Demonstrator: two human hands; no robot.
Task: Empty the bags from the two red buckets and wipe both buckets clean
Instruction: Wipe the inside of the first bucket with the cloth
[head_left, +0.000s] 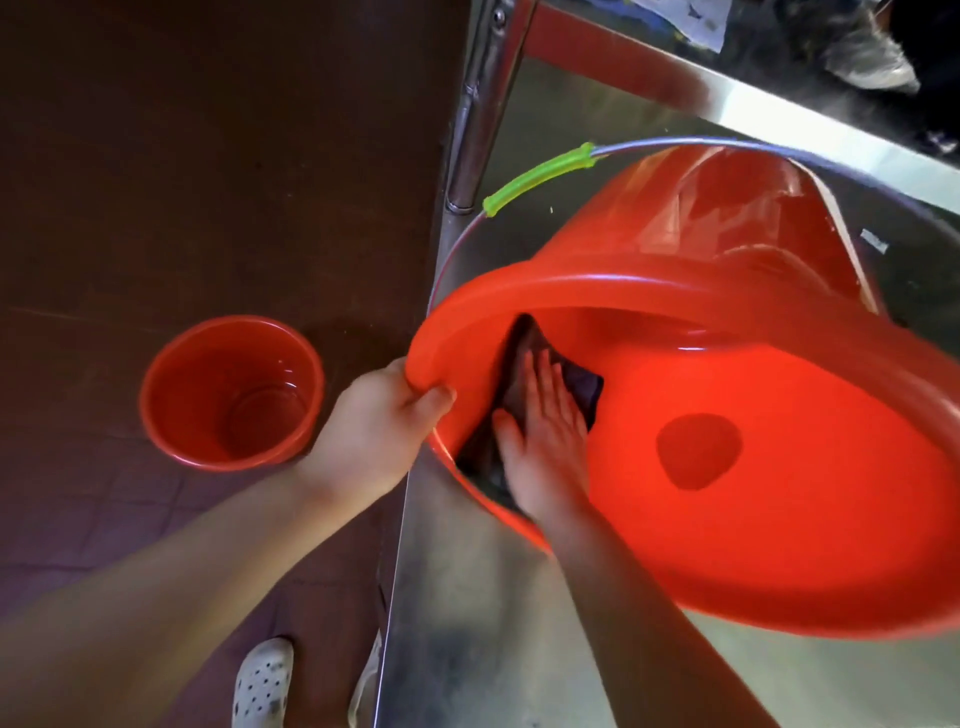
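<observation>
While left hand (376, 426) grips tilted bucket (727, 519), right hand (545, 441) presses cloth (584, 387) inside.

**Materials and surface finishes at the work table**

We see a large red bucket (727, 467) of smooth, glossy plastic, its wall bright where light passes through. Its thin wire handle (727, 141) carries a matt green plastic grip (540, 176). The dark cloth (582, 387) inside looks soft, creased and dull. The table (467, 623) is brushed sheet metal with a hazy sheen; its leg (475, 104) is polished metal tube. The smaller red bucket (231, 392) is shiny plastic. The floor (182, 156) is matt brown tile.
</observation>
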